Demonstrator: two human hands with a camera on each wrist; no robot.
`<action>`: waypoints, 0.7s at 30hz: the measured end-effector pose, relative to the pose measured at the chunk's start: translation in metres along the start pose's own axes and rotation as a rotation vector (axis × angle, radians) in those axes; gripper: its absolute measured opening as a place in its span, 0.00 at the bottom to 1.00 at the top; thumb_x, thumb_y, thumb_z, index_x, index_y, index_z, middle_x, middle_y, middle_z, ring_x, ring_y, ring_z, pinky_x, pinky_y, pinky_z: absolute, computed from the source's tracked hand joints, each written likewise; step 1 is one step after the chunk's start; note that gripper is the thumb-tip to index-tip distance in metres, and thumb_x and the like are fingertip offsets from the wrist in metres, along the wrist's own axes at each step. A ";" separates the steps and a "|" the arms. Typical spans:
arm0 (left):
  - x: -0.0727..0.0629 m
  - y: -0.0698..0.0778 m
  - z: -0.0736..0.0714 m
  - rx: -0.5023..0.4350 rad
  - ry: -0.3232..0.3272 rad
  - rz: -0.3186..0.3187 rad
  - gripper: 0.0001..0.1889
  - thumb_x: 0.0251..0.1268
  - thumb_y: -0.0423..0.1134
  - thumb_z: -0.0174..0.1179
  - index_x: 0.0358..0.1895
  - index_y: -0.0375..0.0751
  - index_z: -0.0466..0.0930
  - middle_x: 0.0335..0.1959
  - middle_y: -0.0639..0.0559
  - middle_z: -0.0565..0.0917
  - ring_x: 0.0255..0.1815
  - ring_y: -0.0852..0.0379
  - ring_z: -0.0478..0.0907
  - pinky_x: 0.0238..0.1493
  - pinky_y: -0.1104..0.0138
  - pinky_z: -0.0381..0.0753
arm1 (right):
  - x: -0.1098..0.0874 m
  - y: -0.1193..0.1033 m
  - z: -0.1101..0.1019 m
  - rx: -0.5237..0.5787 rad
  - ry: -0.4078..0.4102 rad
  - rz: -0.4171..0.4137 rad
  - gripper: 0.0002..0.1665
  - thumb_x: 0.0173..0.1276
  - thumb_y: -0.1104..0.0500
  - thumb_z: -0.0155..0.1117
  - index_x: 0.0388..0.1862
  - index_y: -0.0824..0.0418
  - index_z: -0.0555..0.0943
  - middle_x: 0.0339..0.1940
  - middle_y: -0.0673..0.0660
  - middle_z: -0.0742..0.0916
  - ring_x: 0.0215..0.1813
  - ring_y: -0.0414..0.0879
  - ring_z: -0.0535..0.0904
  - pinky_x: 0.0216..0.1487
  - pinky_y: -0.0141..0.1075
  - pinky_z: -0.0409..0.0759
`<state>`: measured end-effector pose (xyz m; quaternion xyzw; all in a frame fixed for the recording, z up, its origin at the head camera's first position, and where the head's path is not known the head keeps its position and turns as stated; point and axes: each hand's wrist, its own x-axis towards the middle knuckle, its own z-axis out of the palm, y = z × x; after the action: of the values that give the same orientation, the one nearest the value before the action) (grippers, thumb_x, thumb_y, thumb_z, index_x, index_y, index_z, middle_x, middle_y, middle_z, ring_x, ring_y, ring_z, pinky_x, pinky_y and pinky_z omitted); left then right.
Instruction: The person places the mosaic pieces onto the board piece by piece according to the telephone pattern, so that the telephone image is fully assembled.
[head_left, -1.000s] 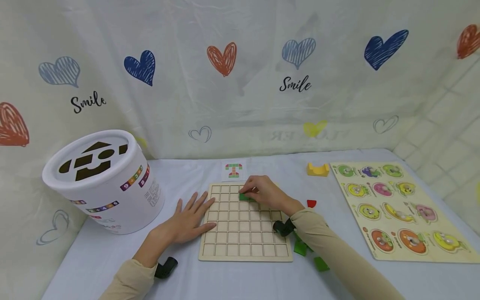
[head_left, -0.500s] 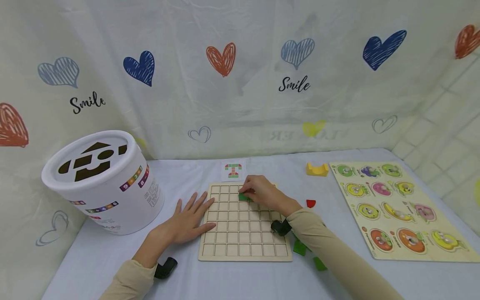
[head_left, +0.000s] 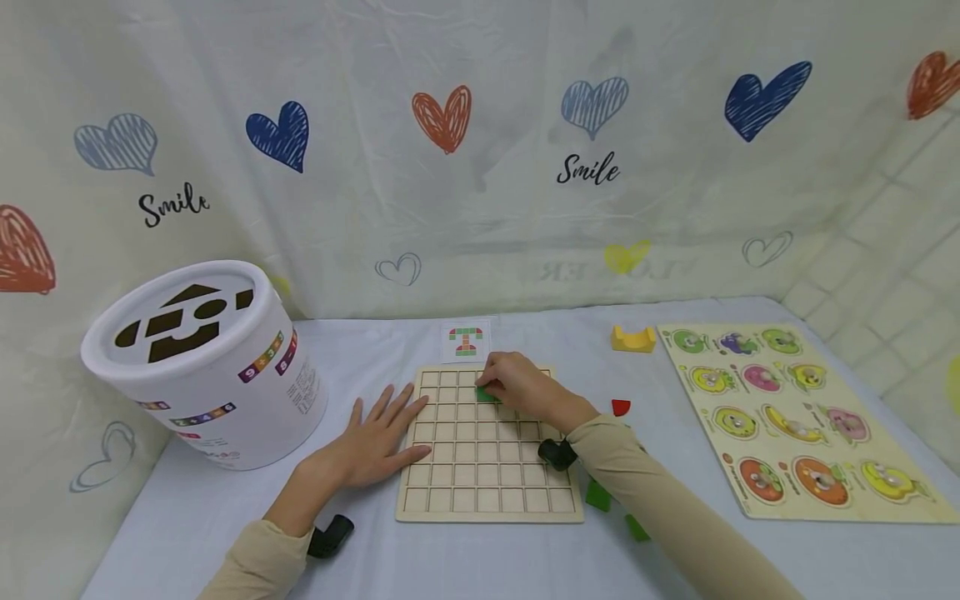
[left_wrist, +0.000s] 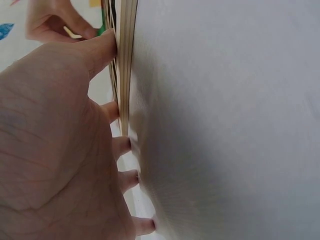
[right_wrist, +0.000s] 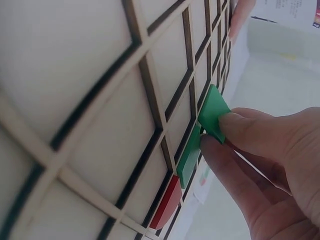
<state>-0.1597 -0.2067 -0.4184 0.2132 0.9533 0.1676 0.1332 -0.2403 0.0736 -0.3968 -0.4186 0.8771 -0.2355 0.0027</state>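
My right hand (head_left: 525, 385) pinches a green square tile (right_wrist: 214, 112) between thumb and fingers over the far rows of the wooden grid board (head_left: 453, 475). The tile is tilted against the grid bars in the right wrist view. Beside it, a second green tile (right_wrist: 188, 157) and a red rounded piece (right_wrist: 167, 205) lie in cells of the board; my right hand hides them from the head camera. My left hand (head_left: 371, 446) lies with fingers spread at the board's left side. Its thumb (left_wrist: 102, 52) touches the board's edge.
A pattern card (head_left: 466, 342) lies behind the board. Loose green tiles (head_left: 597, 495), a red piece (head_left: 621, 407) and a yellow block (head_left: 633, 339) lie to the right. A fruit puzzle board (head_left: 810, 417) is farther right, and a white bucket (head_left: 217, 375) stands left.
My right wrist and forearm have swung slightly left, with the fingertips staying at nearly the same place on the board. My left hand holds its position.
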 end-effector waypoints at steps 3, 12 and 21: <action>0.001 0.000 0.001 0.002 -0.001 0.000 0.43 0.80 0.65 0.48 0.86 0.45 0.49 0.87 0.40 0.45 0.86 0.33 0.35 0.74 0.26 0.31 | 0.000 -0.001 0.001 -0.001 -0.007 0.003 0.10 0.69 0.73 0.70 0.48 0.71 0.90 0.39 0.59 0.86 0.44 0.52 0.86 0.44 0.29 0.83; 0.002 -0.002 0.003 0.018 -0.007 -0.012 0.43 0.80 0.66 0.48 0.86 0.46 0.49 0.87 0.42 0.43 0.87 0.36 0.33 0.75 0.28 0.29 | 0.002 -0.003 0.002 -0.066 -0.021 -0.011 0.10 0.70 0.72 0.69 0.48 0.69 0.90 0.41 0.59 0.85 0.45 0.52 0.85 0.45 0.32 0.83; 0.002 -0.002 0.003 0.008 -0.007 -0.008 0.43 0.80 0.65 0.48 0.86 0.46 0.49 0.87 0.42 0.44 0.87 0.36 0.34 0.75 0.28 0.29 | 0.000 -0.002 0.002 -0.051 -0.022 -0.069 0.07 0.68 0.74 0.70 0.43 0.70 0.91 0.38 0.58 0.86 0.43 0.50 0.86 0.44 0.29 0.83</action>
<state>-0.1615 -0.2072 -0.4221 0.2105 0.9543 0.1624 0.1363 -0.2378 0.0716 -0.3981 -0.4509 0.8679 -0.2084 -0.0064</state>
